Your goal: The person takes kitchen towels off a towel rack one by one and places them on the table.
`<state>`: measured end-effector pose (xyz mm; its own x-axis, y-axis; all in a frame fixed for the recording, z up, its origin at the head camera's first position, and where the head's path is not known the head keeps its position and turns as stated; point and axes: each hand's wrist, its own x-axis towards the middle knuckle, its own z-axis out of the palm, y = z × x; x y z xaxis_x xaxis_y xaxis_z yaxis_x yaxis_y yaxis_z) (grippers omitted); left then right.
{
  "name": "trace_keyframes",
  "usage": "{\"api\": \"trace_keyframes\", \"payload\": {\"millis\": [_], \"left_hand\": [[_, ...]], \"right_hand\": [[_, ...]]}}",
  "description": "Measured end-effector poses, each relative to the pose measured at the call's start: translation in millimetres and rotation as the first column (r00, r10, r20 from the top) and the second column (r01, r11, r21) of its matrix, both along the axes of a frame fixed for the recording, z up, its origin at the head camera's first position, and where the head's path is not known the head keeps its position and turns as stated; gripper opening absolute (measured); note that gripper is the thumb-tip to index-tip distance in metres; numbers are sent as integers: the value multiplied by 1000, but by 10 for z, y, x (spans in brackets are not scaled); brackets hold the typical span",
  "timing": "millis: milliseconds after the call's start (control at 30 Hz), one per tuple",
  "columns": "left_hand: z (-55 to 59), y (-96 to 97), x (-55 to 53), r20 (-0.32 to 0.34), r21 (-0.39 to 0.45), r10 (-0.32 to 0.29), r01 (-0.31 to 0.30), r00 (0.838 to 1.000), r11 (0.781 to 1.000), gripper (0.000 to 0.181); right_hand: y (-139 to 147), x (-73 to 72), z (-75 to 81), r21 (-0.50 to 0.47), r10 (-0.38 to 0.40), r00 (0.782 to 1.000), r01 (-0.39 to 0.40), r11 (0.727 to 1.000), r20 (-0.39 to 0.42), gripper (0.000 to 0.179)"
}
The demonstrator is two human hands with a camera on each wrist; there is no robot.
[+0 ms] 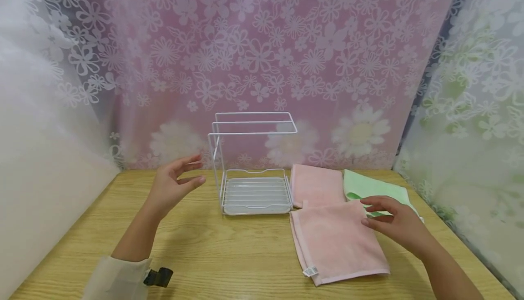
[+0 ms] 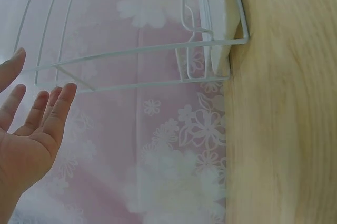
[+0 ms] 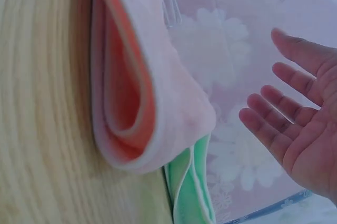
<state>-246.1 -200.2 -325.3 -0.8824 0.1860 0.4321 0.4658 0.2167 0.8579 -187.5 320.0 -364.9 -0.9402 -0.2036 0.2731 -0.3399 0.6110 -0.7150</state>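
Observation:
A white wire rack (image 1: pixel 254 133) with a slatted tray (image 1: pixel 258 207) at its base stands on the table. Left of the rack's upright wires, my left hand (image 1: pixel 173 186) hovers with fingers extended and thumb apart, holding nothing. The left wrist view shows that hand (image 2: pixel 31 145) beside the rack's wires (image 2: pixel 137 50). A folded pink towel (image 1: pixel 337 241) with a white tag lies at the front right. My right hand (image 1: pixel 399 222) is over its right upper corner in the head view. In the right wrist view the hand (image 3: pixel 305 124) is apart from the pink towel (image 3: pixel 174 103), fingers spread.
Behind the front towel lies another folded pink towel (image 1: pixel 317 184). A folded green towel (image 1: pixel 376 186) is to its right, partly behind my right hand. The wood-grain table (image 1: pixel 229 254) ends at a flowered pink curtain (image 1: pixel 254 63) at the back.

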Motion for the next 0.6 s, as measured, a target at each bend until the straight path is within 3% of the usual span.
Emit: {"api": "trace_keyframes", "payload": {"millis": [333,600], "left_hand": [[-158,-163,181,42,-37,33,-31,999,999,60],[-240,-365,317,41,-63,65,-62,997,996,61]], "right_hand": [[-35,-11,72,23,36,985,-32,999,-170,43],[15,-14,130,-29,14,991,-18,999,-137,48]]}}
